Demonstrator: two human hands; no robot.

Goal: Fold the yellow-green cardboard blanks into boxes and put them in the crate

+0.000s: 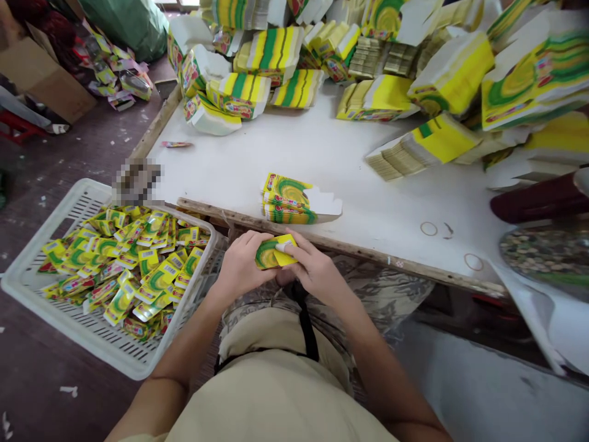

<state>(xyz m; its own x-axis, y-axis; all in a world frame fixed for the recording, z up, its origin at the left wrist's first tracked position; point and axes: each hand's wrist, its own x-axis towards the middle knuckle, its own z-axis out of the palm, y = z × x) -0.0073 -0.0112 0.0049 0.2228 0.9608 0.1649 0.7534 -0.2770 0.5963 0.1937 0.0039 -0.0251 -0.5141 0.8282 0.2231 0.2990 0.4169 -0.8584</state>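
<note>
Left hand [243,264] and right hand [319,273] close their fingers [304,252] on one box [267,254]; stack [288,199] on counter [221,162] at its twelve o'clock, crate [69,329] at nine.

Left grip [243,261] and right grip [317,270] on yellow carton [267,255], white basket [69,331] alongside, seemingly flattened cartons [288,199] ahead
</note>
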